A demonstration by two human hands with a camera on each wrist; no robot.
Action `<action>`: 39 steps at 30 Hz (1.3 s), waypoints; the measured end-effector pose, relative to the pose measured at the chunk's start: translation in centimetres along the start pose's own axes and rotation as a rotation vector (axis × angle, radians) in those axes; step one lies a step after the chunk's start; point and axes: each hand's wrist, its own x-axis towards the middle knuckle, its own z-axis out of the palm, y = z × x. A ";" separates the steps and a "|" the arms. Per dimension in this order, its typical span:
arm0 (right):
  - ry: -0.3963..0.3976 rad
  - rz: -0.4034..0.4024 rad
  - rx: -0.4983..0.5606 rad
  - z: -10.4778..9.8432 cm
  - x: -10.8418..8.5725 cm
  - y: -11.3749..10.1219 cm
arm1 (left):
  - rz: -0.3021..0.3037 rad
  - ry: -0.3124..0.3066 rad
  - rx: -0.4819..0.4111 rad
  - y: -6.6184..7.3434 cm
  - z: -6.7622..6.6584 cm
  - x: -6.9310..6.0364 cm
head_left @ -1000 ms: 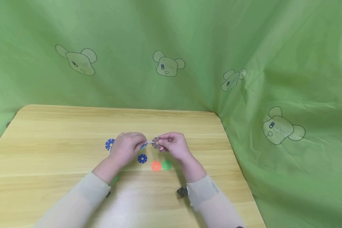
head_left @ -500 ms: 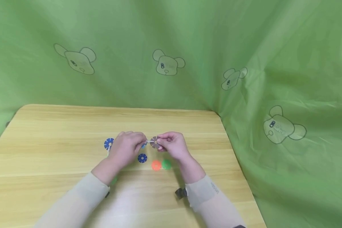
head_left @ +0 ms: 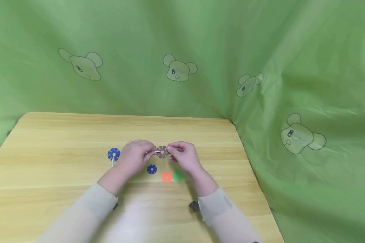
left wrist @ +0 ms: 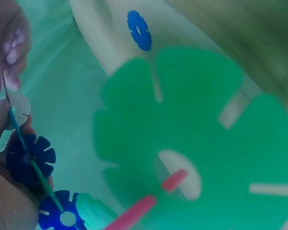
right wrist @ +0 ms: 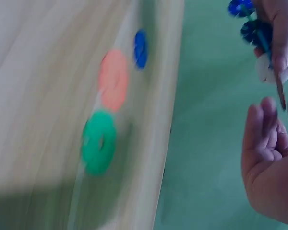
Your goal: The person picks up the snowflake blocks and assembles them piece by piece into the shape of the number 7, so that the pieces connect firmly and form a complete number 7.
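Observation:
My left hand (head_left: 134,156) pinches a chain of slotted discs between thumb and fingers. Its white disc (left wrist: 22,108), a dark blue disc (left wrist: 44,152) and a large blurred green disc (left wrist: 197,129) show in the left wrist view. A brownish disc (head_left: 162,152) joins the chain at the right of this grip. Around that disc's far edge, my right hand (head_left: 186,157) holds thumb and fingers parted, with small gaps on both sides in the wrist views. Left of my left hand, a blue disc (head_left: 114,154) of the chain sticks out.
On the wooden table (head_left: 64,141) lie a blue disc (head_left: 152,169), an orange disc (head_left: 167,177) and a green disc (head_left: 178,176), nearer the front than the hands. A green curtain (head_left: 134,91) with bear-head outlines hangs behind and at the right.
The brownish disc has shifted slightly left, closer to my left hand, and more of it shows beside my right fingers. The blue disc at the chain's left end has also moved left.

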 end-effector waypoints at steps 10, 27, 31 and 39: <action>-0.137 -0.031 -0.712 -0.8 -1.7 2.9 | -0.052 -0.106 -0.029 -0.8 0.1 -0.2; -0.310 -0.139 -1.046 1.0 -3.6 5.3 | -0.045 -0.155 0.010 -0.8 0.4 -0.3; -0.300 -0.150 -1.055 1.1 -3.6 5.3 | -0.045 -0.153 0.010 -0.6 0.3 -0.2; -0.278 -0.147 -1.031 1.2 -3.6 5.4 | -0.068 -0.164 0.009 -0.3 0.3 -0.2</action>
